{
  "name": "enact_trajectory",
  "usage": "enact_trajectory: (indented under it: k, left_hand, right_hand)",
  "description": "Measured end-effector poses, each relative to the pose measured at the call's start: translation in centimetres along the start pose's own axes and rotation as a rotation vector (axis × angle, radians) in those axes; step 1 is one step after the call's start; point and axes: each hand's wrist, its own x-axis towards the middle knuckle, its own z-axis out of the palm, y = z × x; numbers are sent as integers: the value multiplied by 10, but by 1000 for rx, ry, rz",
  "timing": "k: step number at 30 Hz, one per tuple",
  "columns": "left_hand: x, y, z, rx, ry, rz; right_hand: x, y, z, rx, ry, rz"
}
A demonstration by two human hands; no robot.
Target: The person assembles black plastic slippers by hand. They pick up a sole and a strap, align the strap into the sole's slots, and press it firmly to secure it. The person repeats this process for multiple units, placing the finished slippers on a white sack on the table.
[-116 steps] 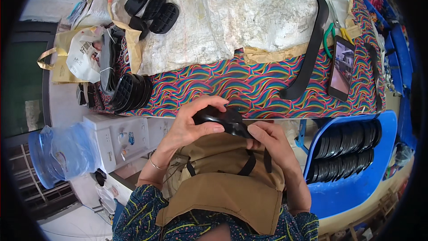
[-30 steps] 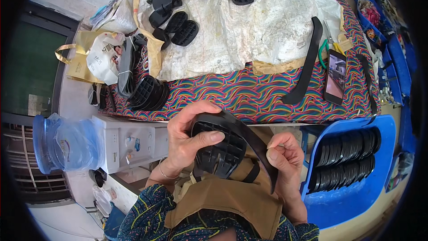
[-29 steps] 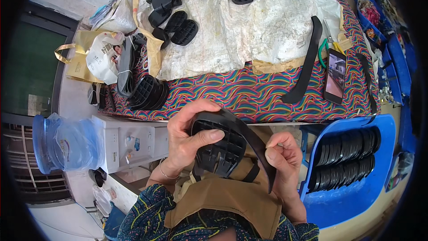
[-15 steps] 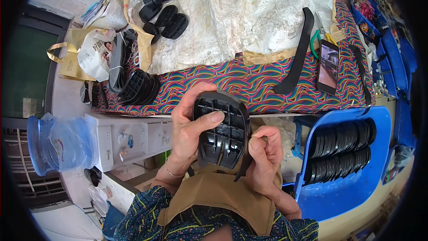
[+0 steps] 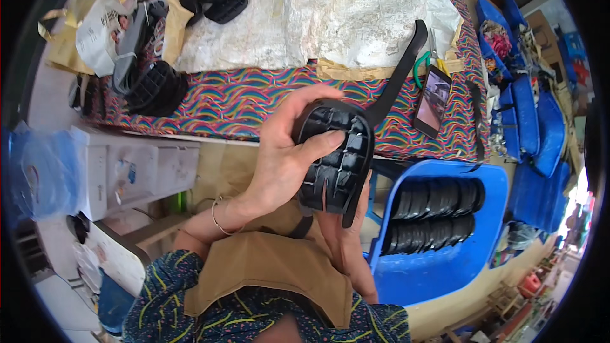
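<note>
My left hand (image 5: pixel 279 168) grips a black, rounded plastic piece (image 5: pixel 333 181) with a ribbed grid face turned up. The thumb presses on the grid while the fingers wrap round the far left edge. A narrow black strip (image 5: pixel 358 194) runs along the piece's right side, its end hanging free near the bottom. Behind and below the piece is my right hand (image 5: pixel 340 241); its fingers are mostly hidden by the piece. Just beyond, a longer curved black strip (image 5: pixel 401 67) lies on the patterned tablecloth (image 5: pixel 254 105).
At the right, a blue tub (image 5: pixel 419 282) holds rows of black pieces (image 5: pixel 435 198). A phone (image 5: pixel 433 103) lies beside a tool with green and yellow handles (image 5: pixel 440 63). Stacked grid pieces (image 5: pixel 155 89) stand left on the table; a white drawer unit (image 5: pixel 136 168) is below.
My right hand has gone from pinching beside the piece's right edge to behind and below it. The piece is turned slightly and held farther right. The whole view has shifted.
</note>
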Motion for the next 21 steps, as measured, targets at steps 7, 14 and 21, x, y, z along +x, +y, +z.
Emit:
enact_trajectory:
  k: [7, 14, 21]
  left_hand:
    - [2, -10, 19, 180, -58, 106]
    - [0, 2, 21, 284, -194, 83]
    - [-4, -4, 17, 323, -190, 211]
  right_hand:
    - [-7, -2, -16, 169, 182, 100]
    - [-7, -10, -10, 313, 279, 103]
    - [-11, -9, -10, 166, 252, 79]
